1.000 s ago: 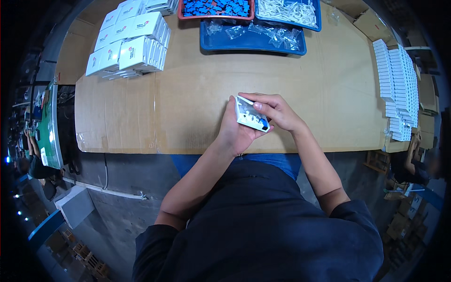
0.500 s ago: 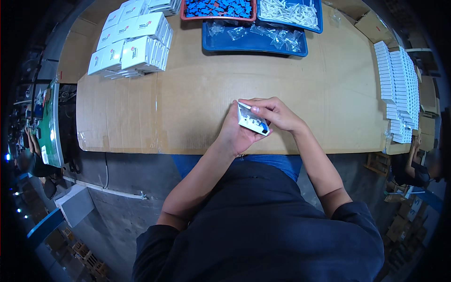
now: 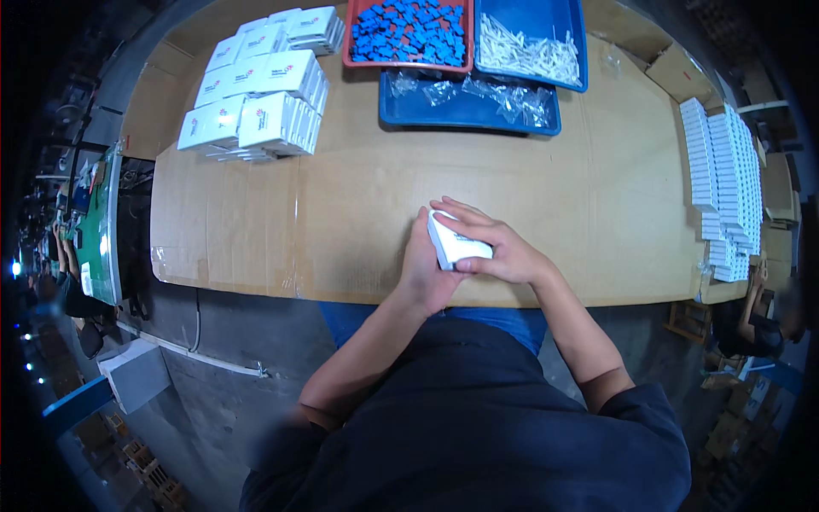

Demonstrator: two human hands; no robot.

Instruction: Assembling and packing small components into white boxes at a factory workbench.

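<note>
Both hands hold a small white box [image 3: 461,247] low over the near edge of the cardboard-covered table [image 3: 358,213]. My left hand [image 3: 422,273] cups it from the left and below, with some of its fingers hidden underneath. Across its top and right side, my right hand [image 3: 510,253] is closed, thumb at the near edge and fingers over the far end. A plain white face with faint print is turned up, so whatever lies inside is out of sight.
Stacked white boxes [image 3: 260,119] stand far left, and tall white box stacks [image 3: 734,183] far right. At the back are a red tray [image 3: 409,66] of blue pieces, a blue tray [image 3: 577,84] of white sticks and another blue tray [image 3: 469,125] with clear bags. People work at both sides.
The box showed blue and white pieces inside; now a white face covers them. My right hand has wrapped further around it. The whole view has shifted slightly.
</note>
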